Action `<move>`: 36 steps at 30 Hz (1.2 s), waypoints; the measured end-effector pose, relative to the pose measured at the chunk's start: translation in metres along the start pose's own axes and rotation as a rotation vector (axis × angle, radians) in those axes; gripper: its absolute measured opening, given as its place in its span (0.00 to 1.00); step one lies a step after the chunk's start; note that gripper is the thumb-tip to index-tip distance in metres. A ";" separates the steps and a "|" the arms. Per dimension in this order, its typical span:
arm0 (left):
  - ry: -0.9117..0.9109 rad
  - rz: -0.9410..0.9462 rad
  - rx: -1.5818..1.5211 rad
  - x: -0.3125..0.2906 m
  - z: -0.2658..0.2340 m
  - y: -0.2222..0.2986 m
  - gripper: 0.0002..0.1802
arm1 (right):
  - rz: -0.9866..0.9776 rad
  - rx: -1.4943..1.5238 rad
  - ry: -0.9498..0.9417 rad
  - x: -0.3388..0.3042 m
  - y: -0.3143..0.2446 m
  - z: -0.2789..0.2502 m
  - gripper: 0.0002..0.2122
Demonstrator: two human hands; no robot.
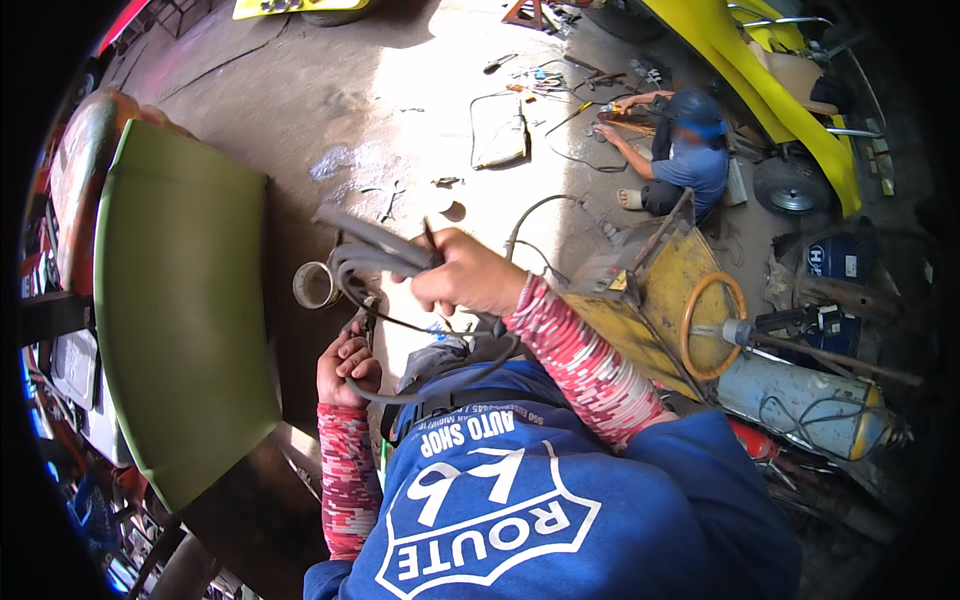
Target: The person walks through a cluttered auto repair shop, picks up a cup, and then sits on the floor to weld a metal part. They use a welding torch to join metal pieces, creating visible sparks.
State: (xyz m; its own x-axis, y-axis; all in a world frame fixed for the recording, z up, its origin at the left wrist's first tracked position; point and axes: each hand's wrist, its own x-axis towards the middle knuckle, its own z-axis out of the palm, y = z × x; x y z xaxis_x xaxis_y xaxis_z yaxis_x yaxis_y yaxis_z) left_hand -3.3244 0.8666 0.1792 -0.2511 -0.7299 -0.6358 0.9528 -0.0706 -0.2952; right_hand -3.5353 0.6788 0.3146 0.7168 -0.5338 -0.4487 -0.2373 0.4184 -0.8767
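Observation:
My right hand (pixel 465 275) is closed round a bundle of looped dark grey cable (pixel 370 238), held up in front of my body. Its loops stick out to the left of the fist and hang below it. Lower and to the left, my left hand (pixel 348 370) is closed with its fingers curled. A length of the cable comes out beneath that hand and bends right across my waist. Something dark and narrow (pixel 369 312) shows just above the left fingers; its kind is unclear.
A curved green panel (pixel 185 320) stands at my left, with a pale bucket (pixel 315 286) beyond it. On the right are a worn yellow metal box (pixel 650 300), an orange ring (pixel 713 325) and a blue gas cylinder (pixel 800 400). A helmeted co-worker (pixel 690 165) crouches farther off, sparks near their hands.

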 end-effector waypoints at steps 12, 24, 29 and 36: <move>0.177 0.773 0.741 -0.080 0.051 -0.019 0.17 | -0.020 0.004 0.265 -0.017 0.017 -0.086 0.10; 0.302 1.176 1.200 -0.081 0.080 -0.062 0.13 | 0.078 0.138 0.336 -0.074 0.068 -0.164 0.06; 0.534 0.851 1.238 -0.040 0.065 -0.079 0.16 | 0.166 0.142 0.315 -0.086 0.097 -0.184 0.06; 0.481 0.565 1.462 -0.002 0.048 -0.096 0.29 | 0.347 0.162 0.337 -0.086 0.123 -0.181 0.08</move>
State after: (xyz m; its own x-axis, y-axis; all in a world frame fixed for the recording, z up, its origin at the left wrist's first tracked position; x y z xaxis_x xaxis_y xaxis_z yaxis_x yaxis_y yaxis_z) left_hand -3.4070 0.8419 0.2432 0.4042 -0.6385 -0.6550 0.2083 -0.6330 0.7456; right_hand -3.7446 0.6430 0.2135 0.3561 -0.5395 -0.7629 -0.3001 0.7072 -0.6402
